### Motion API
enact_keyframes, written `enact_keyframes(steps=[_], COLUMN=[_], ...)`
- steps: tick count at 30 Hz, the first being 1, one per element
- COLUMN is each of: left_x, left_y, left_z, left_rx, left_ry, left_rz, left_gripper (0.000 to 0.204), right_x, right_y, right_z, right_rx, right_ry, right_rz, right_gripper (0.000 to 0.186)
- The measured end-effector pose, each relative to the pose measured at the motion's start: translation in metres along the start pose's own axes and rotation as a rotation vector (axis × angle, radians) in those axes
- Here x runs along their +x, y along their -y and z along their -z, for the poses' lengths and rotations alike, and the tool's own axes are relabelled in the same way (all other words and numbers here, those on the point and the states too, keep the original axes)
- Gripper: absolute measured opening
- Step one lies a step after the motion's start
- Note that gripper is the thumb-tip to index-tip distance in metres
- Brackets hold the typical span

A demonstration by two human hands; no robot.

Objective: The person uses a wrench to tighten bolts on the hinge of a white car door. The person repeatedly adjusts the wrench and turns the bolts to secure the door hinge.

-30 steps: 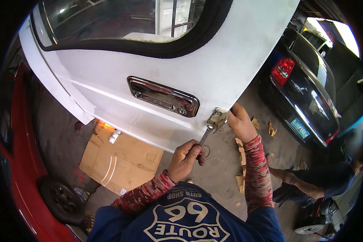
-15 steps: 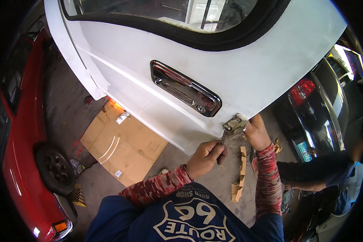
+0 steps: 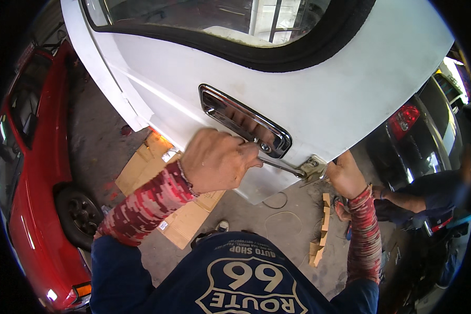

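Note:
My left hand (image 3: pixel 217 159) is closed round the shank of a metal wrench (image 3: pixel 281 166), in front of a white vehicle door (image 3: pixel 157 99). The wrench lies nearly level, its far end on a bolt at the worn metal latch bracket (image 3: pixel 313 166) by the door's corner. At the door's edge beside the bracket, my right hand (image 3: pixel 346 177) has its fingers curled; the fingertips are hidden, so what they hold cannot be made out. A chrome door handle (image 3: pixel 246 121) is set in the panel just above my left hand.
A red car (image 3: pixel 44 172) stands at the left, a dark car (image 3: pixel 429 125) at the right. Another person (image 3: pixel 429 196) is near the dark car. Flattened cardboard (image 3: pixel 186 227) and a folded cardboard strip (image 3: pixel 322 233) lie on the floor, with a thin cable (image 3: pixel 285 212).
My left hand has swung up and left with the wrench, which has gone from pointing down towards me to nearly level. My right hand stays by the latch bracket. The other person has shifted.

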State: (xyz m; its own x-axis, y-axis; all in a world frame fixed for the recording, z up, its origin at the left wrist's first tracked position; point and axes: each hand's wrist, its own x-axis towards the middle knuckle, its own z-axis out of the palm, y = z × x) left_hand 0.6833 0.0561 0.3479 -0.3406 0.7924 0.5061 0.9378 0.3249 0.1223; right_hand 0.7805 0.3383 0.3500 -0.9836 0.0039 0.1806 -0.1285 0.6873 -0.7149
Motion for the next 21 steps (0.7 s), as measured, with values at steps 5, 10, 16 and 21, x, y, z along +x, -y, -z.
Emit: enact_keyframes(steps=[5, 10, 16, 21], left_x=[0.010, -0.012, -0.054, -0.051], left_y=[0.007, 0.004, -0.056, -0.092], left_z=[0.021, 0.004, -0.062, -0.105], left_rx=[0.015, -0.225, -1.079, -1.636], left_ry=[0.085, -0.045, 0.040, 0.031], left_rz=[-0.058, 0.043, 0.574, 0.671], left_gripper=[0.019, 0.022, 0.033, 0.033], right_x=[0.000, -0.009, -0.018, -0.022], right_y=[0.004, 0.006, 0.004, -0.003], right_z=[0.000, -0.005, -0.009, -0.014], right_rx=[-0.010, 0.110, 0.194, 0.231], right_ry=[0.045, -0.007, -0.039, -0.092], right_rz=[-0.066, -0.092, -0.068, -0.046], right_gripper=[0.045, 0.045, 0.047, 0.039])
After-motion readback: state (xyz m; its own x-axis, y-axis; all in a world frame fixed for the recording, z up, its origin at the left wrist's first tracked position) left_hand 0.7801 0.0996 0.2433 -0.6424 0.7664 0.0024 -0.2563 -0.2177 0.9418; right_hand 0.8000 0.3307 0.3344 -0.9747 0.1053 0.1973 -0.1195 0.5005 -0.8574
